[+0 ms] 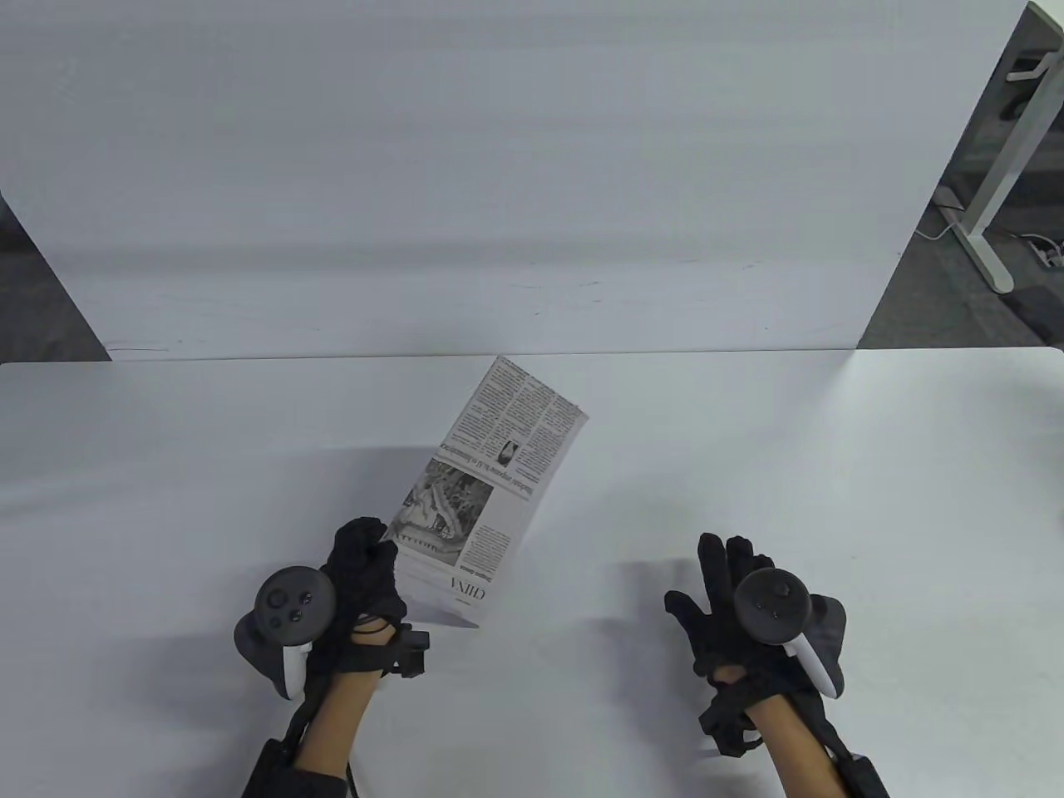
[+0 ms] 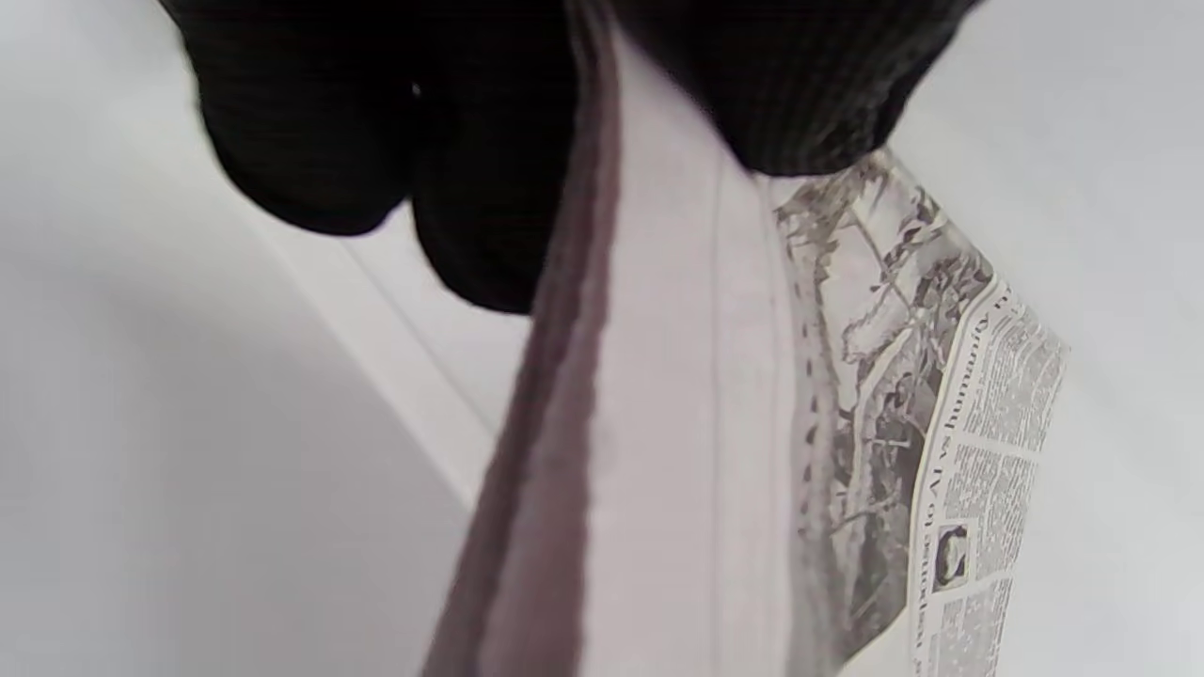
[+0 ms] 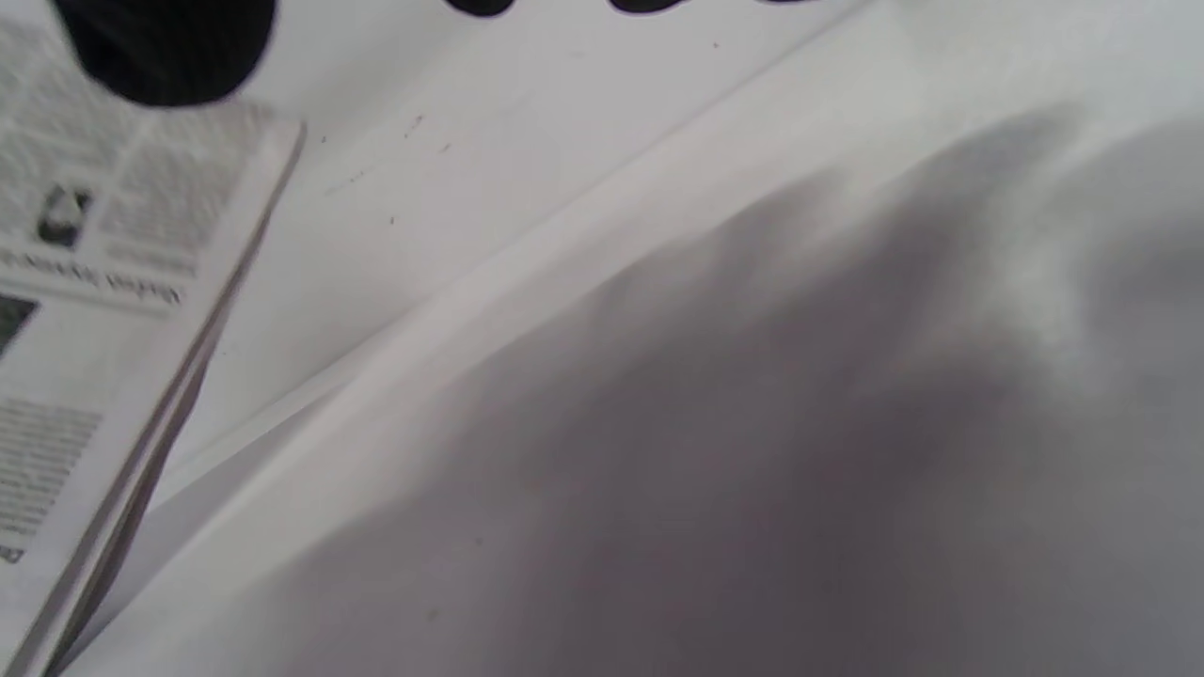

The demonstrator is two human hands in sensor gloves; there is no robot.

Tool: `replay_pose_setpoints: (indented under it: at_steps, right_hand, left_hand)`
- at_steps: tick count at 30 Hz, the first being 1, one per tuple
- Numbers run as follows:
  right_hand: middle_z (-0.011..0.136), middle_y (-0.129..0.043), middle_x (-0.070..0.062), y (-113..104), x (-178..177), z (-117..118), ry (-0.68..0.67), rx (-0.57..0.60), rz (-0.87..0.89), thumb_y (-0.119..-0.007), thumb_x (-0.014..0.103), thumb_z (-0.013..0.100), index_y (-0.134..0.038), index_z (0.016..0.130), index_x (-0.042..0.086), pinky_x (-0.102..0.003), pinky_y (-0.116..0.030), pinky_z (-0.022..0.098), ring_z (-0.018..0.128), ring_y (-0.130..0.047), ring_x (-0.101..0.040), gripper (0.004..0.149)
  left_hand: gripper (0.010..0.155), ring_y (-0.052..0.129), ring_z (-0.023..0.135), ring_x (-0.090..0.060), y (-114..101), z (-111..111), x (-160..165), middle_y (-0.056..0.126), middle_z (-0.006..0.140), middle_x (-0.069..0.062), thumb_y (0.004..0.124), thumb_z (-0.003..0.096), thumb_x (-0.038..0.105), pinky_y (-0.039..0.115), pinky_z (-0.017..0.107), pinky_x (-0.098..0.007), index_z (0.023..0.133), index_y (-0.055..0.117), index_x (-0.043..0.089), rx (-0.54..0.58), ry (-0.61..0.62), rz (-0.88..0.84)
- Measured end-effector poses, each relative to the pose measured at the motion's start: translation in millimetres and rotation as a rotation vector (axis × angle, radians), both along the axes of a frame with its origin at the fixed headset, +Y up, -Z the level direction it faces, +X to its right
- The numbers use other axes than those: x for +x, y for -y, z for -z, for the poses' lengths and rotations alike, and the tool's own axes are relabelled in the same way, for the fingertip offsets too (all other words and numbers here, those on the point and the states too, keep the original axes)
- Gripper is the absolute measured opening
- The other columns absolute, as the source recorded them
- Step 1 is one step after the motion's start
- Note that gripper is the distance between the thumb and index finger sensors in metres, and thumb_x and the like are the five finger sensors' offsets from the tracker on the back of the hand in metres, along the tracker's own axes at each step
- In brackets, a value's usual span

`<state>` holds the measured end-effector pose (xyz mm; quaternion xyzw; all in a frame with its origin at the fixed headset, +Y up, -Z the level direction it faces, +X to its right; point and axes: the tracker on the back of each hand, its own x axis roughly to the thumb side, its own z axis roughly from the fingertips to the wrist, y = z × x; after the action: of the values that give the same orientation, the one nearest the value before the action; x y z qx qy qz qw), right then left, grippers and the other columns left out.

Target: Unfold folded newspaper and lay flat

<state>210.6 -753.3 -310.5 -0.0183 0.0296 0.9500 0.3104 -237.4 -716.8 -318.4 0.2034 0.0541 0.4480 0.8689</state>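
Folded newspaper (image 1: 486, 507) staying folded, forming narrow, thick stack, black-and-white print. Top face showing text columns at far end, large photo mid-panel, small portrait photo, "CHINA" heading at near end, print reading upside down in table view. Lying diagonally, near end toward lower left, far end pointing up-right toward table's back edge. Near-left corner being lifted off surface, shadow showing beneath. Layered page edges (image 2: 555, 395) showing along one long side in left wrist view.

White tabletop (image 1: 831, 465), matte, faint scuffs. White board (image 1: 499, 166) stands along far edge. Folded newspaper (image 1: 490, 490) over centre-front; contact with surface cannot be confirmed.
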Motion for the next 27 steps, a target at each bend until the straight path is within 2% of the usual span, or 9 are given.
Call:
replay_pose_setpoints:
  at_steps: [3,7,9,12,15,18,22,25,27]
  right_hand:
    - [0.114,-0.025,-0.027,1.6,0.0,2.1,-0.021,-0.016,0.036,-0.065,0.071,0.043,-0.02,0.108,0.022,-0.08,-0.038,0.061,0.1,-0.03,-0.063,0.093]
    - [0.116,-0.024,-0.024,-1.8,-2.7,-0.1,-0.075,-0.03,0.257,-0.064,0.078,0.041,-0.01,0.106,0.018,-0.079,-0.041,0.063,0.102,-0.03,-0.061,0.104]
    - [0.118,-0.025,-0.02,-5.2,-1.9,-1.7,-0.083,-0.006,0.401,-0.066,0.08,0.04,-0.009,0.106,0.017,-0.077,-0.045,0.065,0.104,-0.033,-0.06,0.107]
    - [0.12,-0.026,-0.016,-5.4,-0.1,-1.7,-0.156,-0.001,0.814,-0.075,0.073,0.04,-0.01,0.107,0.018,-0.077,-0.043,0.067,0.106,-0.031,-0.059,0.108]
    - [0.115,-0.057,-0.015,-0.4,-1.4,0.8,-0.153,0.031,1.206,-0.088,0.055,0.043,-0.031,0.108,0.015,-0.076,-0.051,0.064,0.102,-0.058,-0.057,0.095]
    - [0.095,-0.09,-0.011,0.8,-4.5,1.4,-0.156,0.015,1.38,-0.081,0.037,0.049,-0.061,0.102,0.016,-0.068,-0.065,0.062,0.085,-0.089,-0.046,0.06]
    - [0.09,-0.096,-0.01,-10.4,-5.7,-3.7,-0.181,0.059,1.295,-0.08,0.033,0.05,-0.074,0.095,0.017,-0.061,-0.076,0.058,0.077,-0.098,-0.043,0.048]
    - [0.088,-0.097,-0.01,-25.5,-5.1,-14.9,-0.073,0.196,1.074,-0.081,0.033,0.05,-0.075,0.095,0.019,-0.059,-0.081,0.054,0.074,-0.1,-0.042,0.048]
    - [0.088,-0.096,-0.012,-36.3,-10.0,-25.8,0.008,0.308,0.898,-0.081,0.033,0.049,-0.075,0.095,0.019,-0.059,-0.082,0.052,0.073,-0.101,-0.043,0.048]
  left_hand:
    - [0.041,0.106,0.042,-0.024,0.7,0.0,18.0,0.093,0.071,-0.005,0.081,0.0422,0.028,0.085,0.048,-0.05,0.083,0.072,0.026,0.04,0.104,-0.091]
    - [0.042,0.106,0.043,-0.025,1.9,-0.7,43.5,0.093,0.071,-0.006,0.082,0.0424,0.027,0.084,0.048,-0.052,0.083,0.073,0.024,0.044,0.281,-0.209]
    - [0.042,0.105,0.043,-0.026,0.8,-1.1,55.4,0.093,0.071,-0.007,0.082,0.0424,0.027,0.084,0.049,-0.052,0.083,0.073,0.024,0.045,0.354,-0.247]
    - [0.042,0.105,0.043,-0.026,1.6,-2.9,71.3,0.093,0.071,-0.007,0.082,0.0427,0.026,0.084,0.049,-0.053,0.083,0.073,0.024,0.025,0.47,-0.317]
    - [0.042,0.105,0.043,-0.026,2.7,-1.9,78.9,0.093,0.072,-0.007,0.082,0.0426,0.026,0.083,0.049,-0.053,0.083,0.073,0.024,0.0,0.541,-0.345]
    - [0.042,0.106,0.044,-0.027,5.2,-0.9,79.2,0.094,0.071,-0.008,0.083,0.0423,0.026,0.083,0.049,-0.054,0.083,0.074,0.023,-0.009,0.524,-0.346]
    - [0.047,0.102,0.052,-0.033,0.3,-3.7,72.9,0.092,0.074,-0.009,0.082,0.044,0.026,0.077,0.052,-0.058,0.09,0.072,0.023,0.02,0.439,-0.297]
    - [0.062,0.079,0.085,-0.048,-21.7,-19.3,75.7,0.073,0.099,-0.016,0.084,0.0447,0.034,0.064,0.061,-0.064,0.102,0.061,0.024,0.151,0.312,-0.041]
    - [0.062,0.073,0.092,-0.049,-37.7,-30.1,90.6,0.067,0.105,-0.016,0.084,0.0443,0.042,0.064,0.063,-0.063,0.101,0.066,0.023,0.222,0.346,0.135]
